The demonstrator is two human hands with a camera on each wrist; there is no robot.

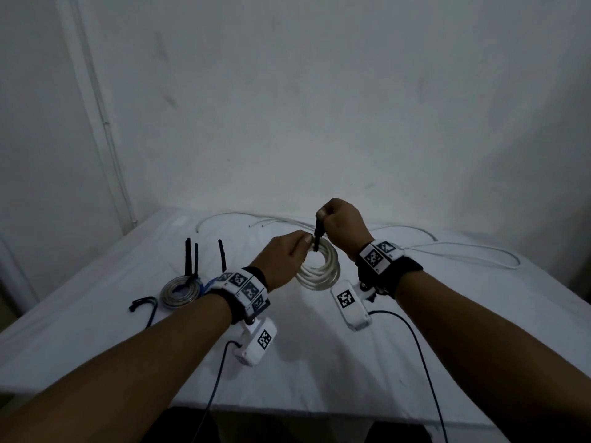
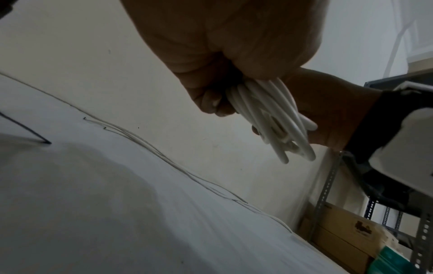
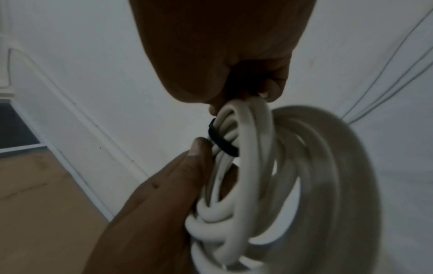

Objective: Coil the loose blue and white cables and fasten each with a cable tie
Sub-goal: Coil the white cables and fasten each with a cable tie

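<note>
A coiled white cable (image 1: 319,270) hangs above the table, gripped at its top by my left hand (image 1: 287,255); the same coil (image 2: 274,118) shows in the left wrist view under curled fingers. A black cable tie (image 1: 317,236) loops round the coil's strands (image 3: 222,142). My right hand (image 1: 340,225) pinches the tie's free end and holds it upright above the coil. A second coil (image 1: 180,290), grey-blue, lies on the table at the left with black ties standing up from it (image 1: 191,255).
Loose thin white cables (image 1: 463,251) trail along the table's (image 1: 96,330) far edge by the wall. A small black tie (image 1: 142,303) lies at the left. Camera leads (image 1: 415,346) hang from both wrists. Metal shelving and cardboard boxes (image 2: 346,233) stand beyond the table.
</note>
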